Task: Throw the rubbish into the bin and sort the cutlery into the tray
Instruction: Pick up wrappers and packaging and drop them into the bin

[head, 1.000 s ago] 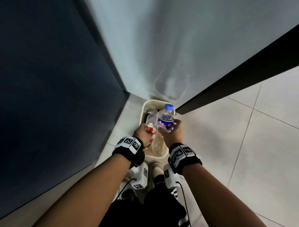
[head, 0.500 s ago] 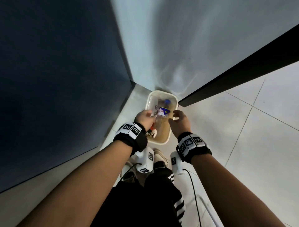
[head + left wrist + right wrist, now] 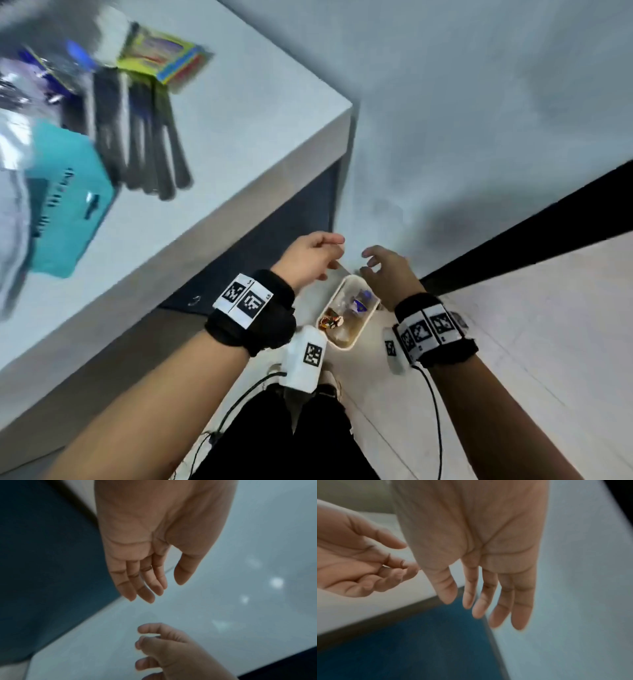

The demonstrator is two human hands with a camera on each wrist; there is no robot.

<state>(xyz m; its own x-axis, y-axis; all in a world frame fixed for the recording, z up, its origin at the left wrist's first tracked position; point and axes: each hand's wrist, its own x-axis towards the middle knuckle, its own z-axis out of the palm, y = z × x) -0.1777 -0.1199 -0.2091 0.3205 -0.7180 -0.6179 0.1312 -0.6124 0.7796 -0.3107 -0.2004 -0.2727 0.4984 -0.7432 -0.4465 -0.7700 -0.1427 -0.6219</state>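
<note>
Rubbish, a plastic bottle [image 3: 360, 303] and a wrapper [image 3: 331, 321], lies in the bin [image 3: 343, 343] on the floor, both hands (left [image 3: 310, 259], right [image 3: 388, 275]) hang relaxed and empty above it, while black-handled cutlery [image 3: 144, 137] on the tabletop [image 3: 260, 113] seems unsorted.

Teal box [image 3: 65, 202] on grey table [image 3: 246, 113].

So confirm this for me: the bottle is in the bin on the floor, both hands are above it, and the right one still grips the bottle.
Not quite. The right hand grips nothing: the right wrist view shows its fingers straight and bare. The rest holds in the head view: the bottle lies in the bin on the floor, with the left hand and the right above it.
</note>
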